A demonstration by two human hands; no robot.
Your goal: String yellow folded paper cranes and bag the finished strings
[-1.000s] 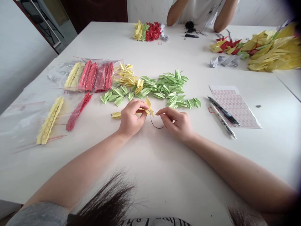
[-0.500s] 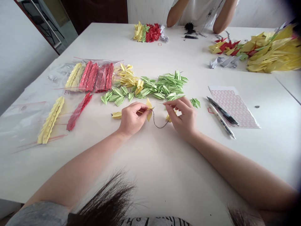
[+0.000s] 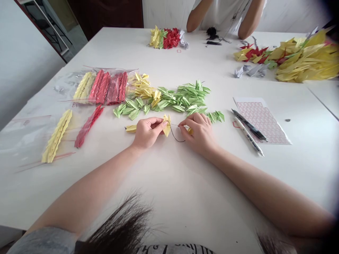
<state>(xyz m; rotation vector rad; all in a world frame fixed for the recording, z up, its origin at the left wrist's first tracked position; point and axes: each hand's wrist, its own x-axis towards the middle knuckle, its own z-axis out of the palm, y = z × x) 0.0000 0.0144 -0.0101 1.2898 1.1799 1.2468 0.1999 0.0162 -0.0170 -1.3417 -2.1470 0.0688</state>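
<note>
My left hand (image 3: pixel 148 133) is closed in a pinch on a yellow folded-paper piece (image 3: pixel 167 127) with pointed ends. Facing it, my right hand (image 3: pixel 199 134) pinches a thin needle (image 3: pixel 174 124), whose tip is close to the yellow paper; whether it has entered the paper I cannot tell. A dark thread (image 3: pixel 176 139) loops down between the two hands. Behind my left hand another yellow folded piece (image 3: pixel 130 129) lies on the table. Part of a yellow piece (image 3: pixel 190 131) shows by my right fingers, mostly hidden. Green folded-paper pieces (image 3: pixel 190 96) lie just beyond both hands.
Plastic bags with red and yellow paper bundles (image 3: pixel 102 86) lie left, beside a loose yellow strip (image 3: pixel 57 135) and a red strip (image 3: pixel 88 126). A label sheet (image 3: pixel 267 121) and pens (image 3: pixel 249 124) lie right. Across the table (image 3: pixel 169 197) sits another person (image 3: pixel 225 16) near colourful paper heaps (image 3: pixel 308 58).
My right hand has moved left, bringing the needle up to the yellow paper piece. That piece has turned slightly in my left hand, which has barely shifted.
</note>
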